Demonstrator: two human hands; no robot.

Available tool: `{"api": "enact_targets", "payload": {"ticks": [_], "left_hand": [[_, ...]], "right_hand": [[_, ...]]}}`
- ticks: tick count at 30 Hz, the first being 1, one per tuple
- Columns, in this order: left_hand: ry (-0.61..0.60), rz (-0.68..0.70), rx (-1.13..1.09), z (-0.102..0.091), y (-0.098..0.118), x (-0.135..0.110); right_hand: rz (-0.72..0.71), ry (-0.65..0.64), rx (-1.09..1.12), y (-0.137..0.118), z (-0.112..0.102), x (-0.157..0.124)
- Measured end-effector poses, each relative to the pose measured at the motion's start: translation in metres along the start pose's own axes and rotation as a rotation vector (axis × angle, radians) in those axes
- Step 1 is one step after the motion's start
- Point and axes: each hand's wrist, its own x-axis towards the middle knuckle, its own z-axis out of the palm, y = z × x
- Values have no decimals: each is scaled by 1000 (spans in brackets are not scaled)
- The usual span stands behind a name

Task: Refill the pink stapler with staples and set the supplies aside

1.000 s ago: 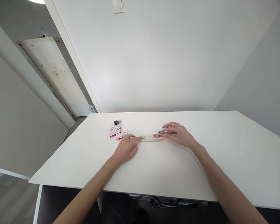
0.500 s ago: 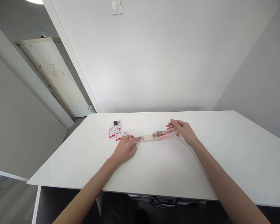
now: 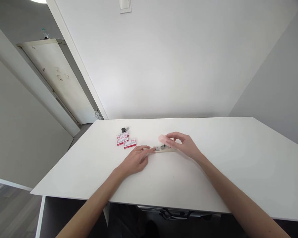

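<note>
A white counter (image 3: 263, 165) stands against a pale wall (image 3: 176, 59) bearing a light switch (image 3: 125, 4), with a shaded grey wall (image 3: 285, 86) at right, while at left a scuffed off-white cabinet (image 3: 57, 72) topped by a clear bottle (image 3: 45, 33) shows beyond a white frame (image 3: 75, 54), above grey wood-look flooring (image 3: 10, 213).

At the middle of the frame, the right hand (image 3: 186, 145) is hiding the right end of the stapler base (image 3: 165, 150), while the pink top (image 3: 162, 138) is blurring. The left hand (image 3: 138, 159) is covering the base's left end. Print on the red-and-white boxes (image 3: 129, 143), left of centre, is appearing too small to read. The upper edge is cropping the wall switch (image 3: 124, 5) and, at upper left, the lamp (image 3: 39, 1); the lower edge is cutting off both forearms (image 3: 94, 206).
</note>
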Motion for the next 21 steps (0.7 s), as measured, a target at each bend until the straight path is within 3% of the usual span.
{"api": "enact_targets", "payload": {"ticks": [8,14,21], "left_hand": [[35,-12,-16,0,3,0],[206,-47,34,4,-1,1],[387,-186,146,1,-9,1]], "right_hand": [[-114,-95,-80,5,14,-3],[-73,-119,-176,9,21,-6],[-66,-158,-330,19,20,-4]]}}
